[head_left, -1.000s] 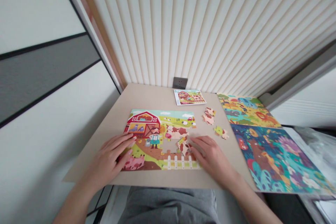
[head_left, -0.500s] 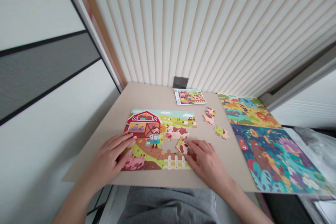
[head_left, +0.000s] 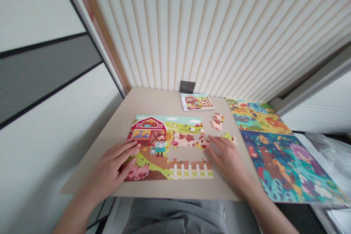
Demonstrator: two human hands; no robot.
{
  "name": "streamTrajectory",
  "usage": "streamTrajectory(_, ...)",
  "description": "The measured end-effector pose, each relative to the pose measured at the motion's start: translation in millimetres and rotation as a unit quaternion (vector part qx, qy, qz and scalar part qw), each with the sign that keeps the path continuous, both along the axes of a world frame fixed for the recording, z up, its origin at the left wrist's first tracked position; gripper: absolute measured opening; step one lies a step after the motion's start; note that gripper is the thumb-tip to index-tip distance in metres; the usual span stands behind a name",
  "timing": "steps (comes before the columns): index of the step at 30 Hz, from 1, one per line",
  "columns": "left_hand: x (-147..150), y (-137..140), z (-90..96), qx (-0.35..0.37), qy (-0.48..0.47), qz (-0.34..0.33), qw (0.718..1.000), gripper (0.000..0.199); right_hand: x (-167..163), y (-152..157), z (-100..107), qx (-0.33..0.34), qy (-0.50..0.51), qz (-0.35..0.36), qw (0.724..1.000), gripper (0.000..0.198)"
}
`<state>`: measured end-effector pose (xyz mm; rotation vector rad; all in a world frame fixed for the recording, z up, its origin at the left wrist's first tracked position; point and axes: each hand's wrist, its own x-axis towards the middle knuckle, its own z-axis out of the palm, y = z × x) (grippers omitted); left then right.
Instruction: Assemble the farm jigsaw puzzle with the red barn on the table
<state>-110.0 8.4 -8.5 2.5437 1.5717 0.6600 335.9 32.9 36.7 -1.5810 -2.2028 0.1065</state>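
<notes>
A farm jigsaw puzzle (head_left: 150, 161) lies partly joined on the table, showing a red barn, a farmer, a pig and a white fence. Bare tabletop shows through a gap right of the farmer. My left hand (head_left: 113, 164) rests with fingers stretched over the puzzle's left edge. At the gap's upper right, my right hand (head_left: 227, 159) has its fingertips on a brown-and-white puzzle piece (head_left: 202, 142), beside the joined cow piece (head_left: 186, 139). Cow-patterned loose pieces (head_left: 217, 122) lie beyond that hand, and a green-and-pink loose piece (head_left: 229, 138) is partly hidden behind it.
A reference card (head_left: 197, 103) with the farm picture lies at the back, near a wall socket (head_left: 187, 87). Two assembled puzzles, a yellow safari one (head_left: 255, 115) and a dark blue forest one (head_left: 287, 164), cover the right side. A pleated screen (head_left: 170, 36) stands behind the table.
My right hand has moved right and away from me with the puzzle piece, from above the fence to beside the cow. More of the fence shows. My left hand stays on the left edge.
</notes>
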Motion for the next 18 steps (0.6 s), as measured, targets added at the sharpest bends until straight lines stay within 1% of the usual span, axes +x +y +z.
streamTrajectory(4,-1.9,-0.6,-1.3,-0.008,0.004,0.000,1.000,0.044,-6.2,-4.7,-4.9,-0.011,-0.022,0.015,1.000,0.045)
streamTrajectory(8,-3.2,-0.9,-2.5,-0.015,0.005,0.002,1.000,0.044,-1.5,1.1,-7.1,-0.044,-0.004,0.024,0.999,0.040)
streamTrajectory(14,-2.2,-0.4,-2.6,-0.009,0.003,-0.003,1.000,0.045,6.2,13.1,3.8,-0.060,0.022,0.088,0.994,0.049)
streamTrajectory(18,-2.0,-0.4,-1.9,-0.005,0.001,0.001,1.000,0.044,4.9,24.0,9.0,-0.062,0.019,0.113,0.991,0.043)
